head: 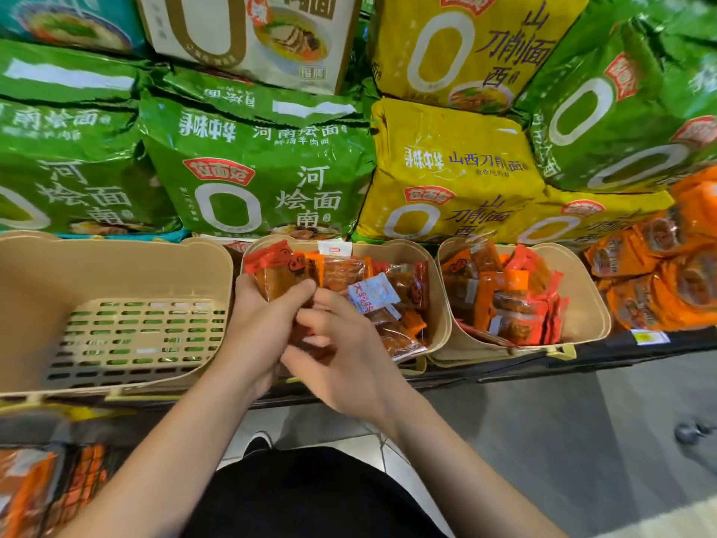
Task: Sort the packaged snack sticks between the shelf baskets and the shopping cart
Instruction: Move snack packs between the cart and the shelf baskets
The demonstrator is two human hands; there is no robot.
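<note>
Three beige shelf baskets stand in a row. The left basket (116, 266) holds nothing I can see. The middle basket (392, 250) is piled with red and orange snack stick packets (403, 289). The right basket (582, 304) holds more packets (516, 304). My left hand (260, 328) is shut on a bundle of packets (273, 273) at the middle basket's front left. My right hand (341, 351) presses against that bundle from the right, fingers curled around its lower end. Motion blur hides the exact finger hold.
Large green (252, 180) and yellow (454, 172) noodle bags are stacked behind the baskets. Orange packs (667, 266) lie on the shelf at far right. A wire cart (50, 491) with orange packets sits at lower left. Grey floor (543, 440) lies below the shelf edge.
</note>
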